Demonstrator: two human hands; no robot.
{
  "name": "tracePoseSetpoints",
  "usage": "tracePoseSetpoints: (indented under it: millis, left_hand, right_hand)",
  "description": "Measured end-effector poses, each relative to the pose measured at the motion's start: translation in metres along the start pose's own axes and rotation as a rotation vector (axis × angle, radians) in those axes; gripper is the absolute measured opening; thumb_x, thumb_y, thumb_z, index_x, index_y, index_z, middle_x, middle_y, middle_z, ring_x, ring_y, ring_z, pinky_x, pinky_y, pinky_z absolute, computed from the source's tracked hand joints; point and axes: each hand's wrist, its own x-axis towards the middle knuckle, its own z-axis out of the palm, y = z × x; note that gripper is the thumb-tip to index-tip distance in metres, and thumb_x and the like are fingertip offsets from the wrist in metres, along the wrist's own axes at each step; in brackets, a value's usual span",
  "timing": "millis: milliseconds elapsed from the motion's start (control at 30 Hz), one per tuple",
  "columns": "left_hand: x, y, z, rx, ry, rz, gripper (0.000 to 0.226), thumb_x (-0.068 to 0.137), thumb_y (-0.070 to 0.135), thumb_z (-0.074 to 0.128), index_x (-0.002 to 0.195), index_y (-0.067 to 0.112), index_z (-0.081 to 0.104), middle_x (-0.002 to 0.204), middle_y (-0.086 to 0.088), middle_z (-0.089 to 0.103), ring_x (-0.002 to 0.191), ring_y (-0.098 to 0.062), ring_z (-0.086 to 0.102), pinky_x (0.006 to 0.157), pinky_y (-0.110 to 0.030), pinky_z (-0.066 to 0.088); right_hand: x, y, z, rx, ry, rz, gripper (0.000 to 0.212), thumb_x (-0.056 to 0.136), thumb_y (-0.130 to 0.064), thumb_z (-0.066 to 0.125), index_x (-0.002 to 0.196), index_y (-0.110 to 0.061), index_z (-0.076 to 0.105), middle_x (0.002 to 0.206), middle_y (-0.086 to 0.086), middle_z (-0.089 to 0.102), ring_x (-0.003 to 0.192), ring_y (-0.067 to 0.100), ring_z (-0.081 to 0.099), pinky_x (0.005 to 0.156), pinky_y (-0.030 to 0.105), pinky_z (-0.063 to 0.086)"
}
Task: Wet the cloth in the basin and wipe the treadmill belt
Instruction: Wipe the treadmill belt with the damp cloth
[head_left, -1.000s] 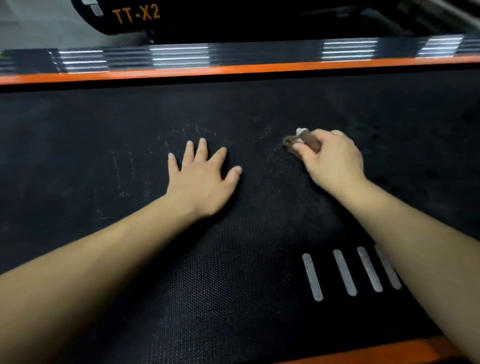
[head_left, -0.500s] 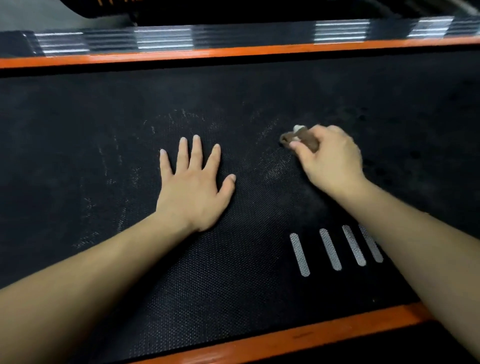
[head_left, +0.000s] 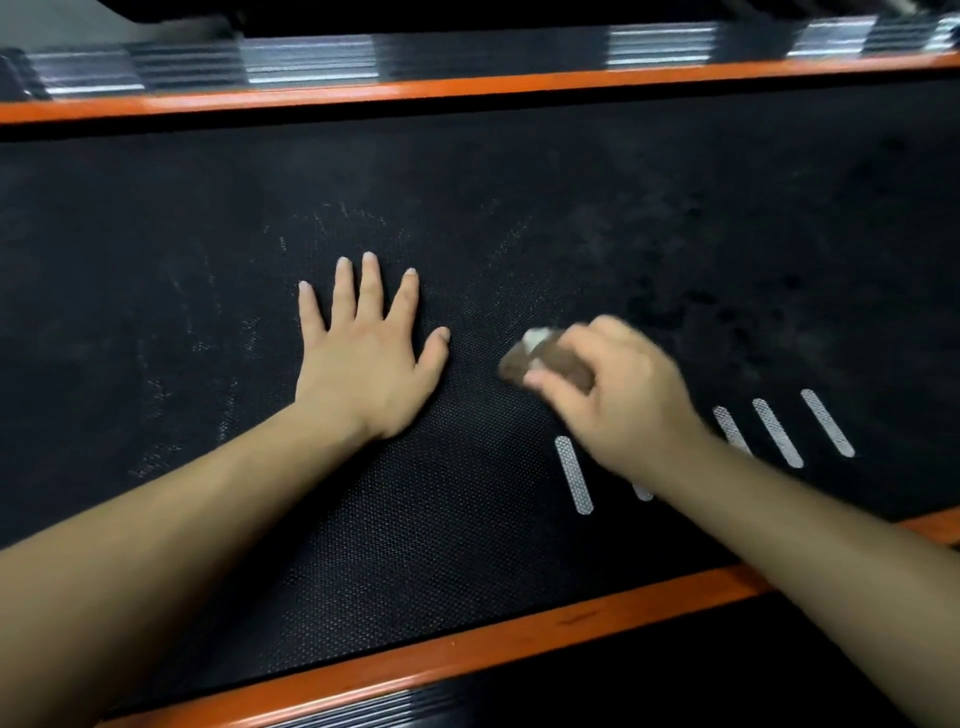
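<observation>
Curled tight, the grip of the right hand (head_left: 618, 395) is bunched round a small brown cloth (head_left: 545, 358) with a pale patch. The wad pokes out past the thumb and fingers and sits down against the treadmill belt (head_left: 519, 208). Hand and cloth are both smeared with blur, so I'd take this for a rubbing stroke. Just beside it, the left hand (head_left: 363, 358) lies flat on the belt with its fingers spread and holds nothing, propping the person up by the look of it. White stripes (head_left: 779, 431) on the belt run out from under the right wrist. An orange side rail (head_left: 467, 644) edges the near side, and a far orange rail (head_left: 467, 88) edges the other.

No basin is in sight, and I can't tell whether the cloth is wet. Dark blotches on the right of the belt could be damp. Pale flecks and scuffs around the left hand suggest that part is yet to be wiped, so I'd say the job is partway through.
</observation>
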Motion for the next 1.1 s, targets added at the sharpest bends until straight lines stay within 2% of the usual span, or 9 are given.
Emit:
tracePoseSetpoints:
  millis: [100, 167, 300, 433, 567, 733, 933, 1033, 1100]
  left_hand:
    - [-0.001, 0.001, -0.002, -0.005, 0.011, -0.001, 0.074, 0.097, 0.064, 0.012, 0.16, 0.026, 0.007, 0.168, -0.013, -0.003, 0.154, -0.031, -0.011, 0.121, -0.058, -0.008]
    - [-0.003, 0.002, -0.003, -0.014, 0.004, 0.0, 0.073, 0.097, 0.063, 0.013, 0.16, 0.027, 0.007, 0.168, -0.013, -0.003, 0.154, -0.03, -0.011, 0.121, -0.058, -0.008]
    - [-0.004, 0.002, -0.005, -0.059, -0.012, -0.001, 0.071, 0.099, 0.061, 0.018, 0.16, 0.028, 0.011, 0.169, -0.012, -0.002, 0.154, -0.028, -0.011, 0.122, -0.056, -0.009]
    - [-0.01, 0.018, -0.009, -0.153, -0.049, 0.005, 0.065, 0.1, 0.056, 0.028, 0.159, 0.03, 0.017, 0.169, -0.009, -0.002, 0.154, -0.029, -0.013, 0.12, -0.058, -0.012]
    - [-0.019, 0.031, 0.0, -0.084, -0.018, 0.031, 0.066, 0.1, 0.054, 0.022, 0.16, 0.029, 0.012, 0.169, -0.009, -0.002, 0.154, -0.032, -0.013, 0.119, -0.061, -0.011]
    - [-0.02, 0.033, 0.001, -0.078, -0.007, 0.015, 0.066, 0.1, 0.054, 0.022, 0.16, 0.028, 0.012, 0.169, -0.009, -0.001, 0.154, -0.031, -0.013, 0.12, -0.06, -0.011]
    - [-0.02, 0.036, -0.002, -0.093, -0.006, 0.003, 0.065, 0.101, 0.052, 0.024, 0.159, 0.026, 0.016, 0.169, -0.011, 0.001, 0.154, -0.031, -0.01, 0.12, -0.06, -0.01]
    - [-0.019, 0.041, -0.006, -0.144, 0.002, 0.042, 0.062, 0.101, 0.05, 0.028, 0.157, 0.026, 0.022, 0.169, -0.01, 0.005, 0.155, -0.028, -0.006, 0.12, -0.06, -0.009]
    - [-0.016, 0.052, -0.006, -0.181, 0.006, 0.081, 0.059, 0.101, 0.049, 0.032, 0.156, 0.027, 0.025, 0.169, -0.008, 0.007, 0.155, -0.027, -0.004, 0.12, -0.06, -0.008]
  right_hand:
    - [-0.019, -0.007, -0.003, 0.073, -0.116, -0.103, 0.026, 0.084, -0.054, 0.059, 0.085, -0.028, 0.061, 0.077, -0.01, 0.045, 0.072, 0.014, 0.049, 0.071, 0.033, 0.043]
    - [-0.008, 0.009, -0.003, -0.006, -0.036, -0.096, 0.029, 0.084, -0.055, 0.059, 0.085, -0.026, 0.063, 0.076, -0.008, 0.046, 0.072, 0.02, 0.053, 0.07, 0.033, 0.043]
    - [0.015, 0.032, -0.008, -0.075, 0.067, 0.167, 0.031, 0.087, -0.051, 0.063, 0.081, -0.02, 0.057, 0.079, -0.001, 0.05, 0.077, 0.028, 0.057, 0.066, 0.035, 0.043]
    - [-0.028, -0.005, -0.006, 0.035, -0.066, -0.031, 0.025, 0.084, -0.053, 0.063, 0.092, -0.03, 0.058, 0.079, -0.008, 0.046, 0.074, 0.019, 0.053, 0.065, 0.03, 0.039]
    - [-0.039, -0.001, -0.024, -0.027, -0.251, -0.158, 0.031, 0.083, -0.063, 0.054, 0.084, -0.032, 0.057, 0.077, -0.01, 0.046, 0.072, 0.009, 0.042, 0.066, 0.031, 0.035]
    - [-0.024, 0.027, -0.042, -0.055, -0.115, 0.097, 0.036, 0.078, -0.061, 0.059, 0.071, -0.029, 0.045, 0.074, -0.007, 0.047, 0.071, 0.016, 0.05, 0.063, 0.03, 0.033]
    - [-0.073, 0.001, -0.053, 0.061, -0.482, -0.066, 0.042, 0.066, -0.073, 0.065, 0.069, -0.037, 0.045, 0.075, -0.012, 0.047, 0.075, 0.004, 0.046, 0.065, 0.024, 0.036]
    - [-0.056, 0.033, -0.061, -0.015, -0.347, -0.082, 0.041, 0.07, -0.073, 0.06, 0.068, -0.036, 0.043, 0.071, -0.011, 0.046, 0.069, 0.007, 0.045, 0.062, 0.03, 0.035]
    - [-0.043, 0.058, -0.072, -0.038, -0.181, 0.073, 0.042, 0.072, -0.064, 0.067, 0.065, -0.028, 0.047, 0.071, -0.008, 0.048, 0.066, 0.01, 0.047, 0.057, 0.032, 0.036]
